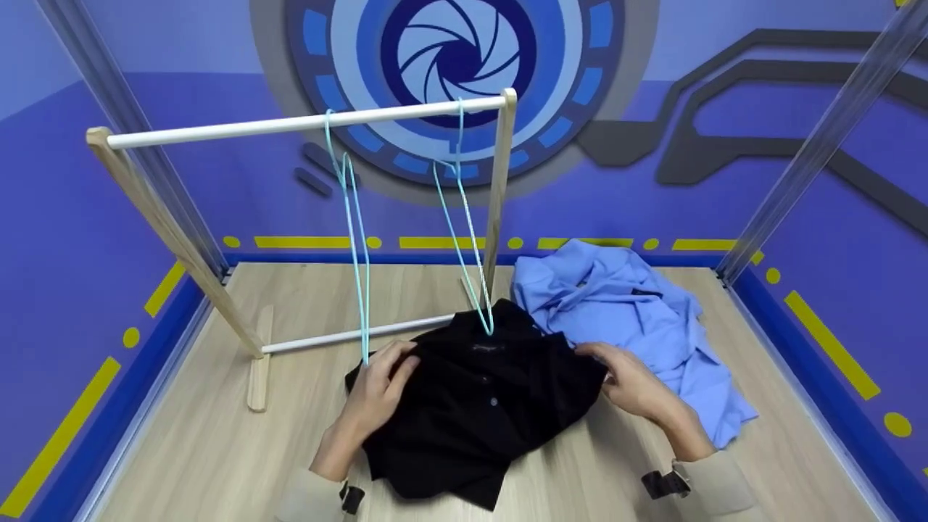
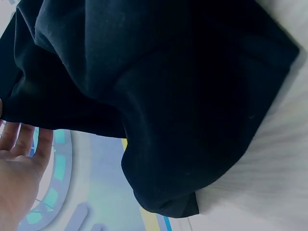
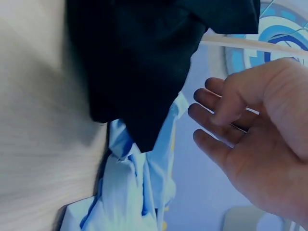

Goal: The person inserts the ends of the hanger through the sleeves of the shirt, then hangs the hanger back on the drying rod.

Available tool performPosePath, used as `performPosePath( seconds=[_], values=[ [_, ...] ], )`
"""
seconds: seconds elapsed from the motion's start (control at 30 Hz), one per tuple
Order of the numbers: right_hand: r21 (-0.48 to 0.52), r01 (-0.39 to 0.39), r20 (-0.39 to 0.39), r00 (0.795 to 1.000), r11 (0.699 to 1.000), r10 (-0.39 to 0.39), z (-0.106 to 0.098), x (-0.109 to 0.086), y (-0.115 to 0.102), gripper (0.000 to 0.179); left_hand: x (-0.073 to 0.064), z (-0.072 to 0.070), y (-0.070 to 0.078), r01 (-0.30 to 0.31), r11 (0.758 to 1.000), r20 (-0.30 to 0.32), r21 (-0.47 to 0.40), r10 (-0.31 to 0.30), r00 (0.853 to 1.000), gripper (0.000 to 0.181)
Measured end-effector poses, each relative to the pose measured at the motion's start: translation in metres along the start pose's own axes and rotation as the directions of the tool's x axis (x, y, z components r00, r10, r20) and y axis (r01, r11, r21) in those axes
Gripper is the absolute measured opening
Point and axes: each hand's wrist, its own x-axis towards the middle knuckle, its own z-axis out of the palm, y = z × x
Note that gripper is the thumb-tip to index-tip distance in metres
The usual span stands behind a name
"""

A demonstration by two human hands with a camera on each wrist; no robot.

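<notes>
A black buttoned shirt (image 1: 471, 413) is bunched up over the table in the head view, its collar side toward the rack. My left hand (image 1: 379, 384) pinches its left edge; in the left wrist view the fingers (image 2: 44, 144) go behind the black cloth and only a bit of thumb shows. Beside the shirt's right side is my right hand (image 1: 629, 380), its fingers loosely bent. The right wrist view shows a gap between that hand (image 3: 260, 120) and the black cloth (image 3: 139, 62), with nothing held.
A wooden rack with a white rod (image 1: 239, 130) stands at the back left. Two light-blue wire hangers hang from it, the left hanger (image 1: 359, 261) and the right hanger (image 1: 464, 217), reaching down to the black shirt. A crumpled blue shirt (image 1: 616, 304) lies at the back right.
</notes>
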Motion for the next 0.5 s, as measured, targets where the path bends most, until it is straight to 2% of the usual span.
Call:
performPosePath(
  seconds=[0.13, 0.23, 0.33, 0.5],
  values=[
    [-0.076, 0.038, 0.005, 0.999, 0.996, -0.038, 0.005, -0.003, 0.010, 0.067, 0.000, 0.000, -0.001, -0.010, 1.000, -0.012, -0.007, 0.010, 1.000, 0.018],
    [-0.089, 0.006, 0.022, 1.000, 0.996, -0.004, 0.008, -0.005, 0.016, 0.063, -0.001, 0.000, -0.002, -0.028, 1.000, -0.029, -0.006, 0.027, 0.999, 0.018],
    [-0.088, -0.044, 0.005, 0.999, 0.995, 0.044, 0.011, -0.006, 0.022, 0.052, -0.002, 0.000, -0.002, -0.028, 1.000, -0.034, -0.006, 0.028, 0.999, 0.018],
    [-0.084, -0.057, -0.059, 0.997, 0.995, 0.052, 0.015, -0.003, 0.029, 0.029, -0.001, -0.003, -0.001, -0.010, 1.000, -0.022, -0.020, 0.010, 1.000, 0.018]
  ],
)
